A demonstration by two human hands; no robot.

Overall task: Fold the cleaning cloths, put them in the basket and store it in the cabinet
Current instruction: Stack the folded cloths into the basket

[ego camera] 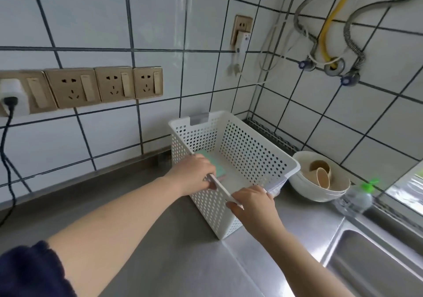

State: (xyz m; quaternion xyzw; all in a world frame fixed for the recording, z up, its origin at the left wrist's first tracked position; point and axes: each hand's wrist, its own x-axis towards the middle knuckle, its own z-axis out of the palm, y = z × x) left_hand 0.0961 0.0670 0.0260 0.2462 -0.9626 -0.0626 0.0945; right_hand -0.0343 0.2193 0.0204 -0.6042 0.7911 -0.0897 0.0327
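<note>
On steel counter (174,262), white perforated basket (251,150) holds green cloth (214,164).

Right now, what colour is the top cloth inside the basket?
Light green; the cloth lies in the white basket, best seen in the head view.

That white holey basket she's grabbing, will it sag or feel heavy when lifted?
Probably light: the basket has thin perforated walls and holds only folded cloths. Likely stiff, since its rim looks straight under the left hand and right hand.
</note>
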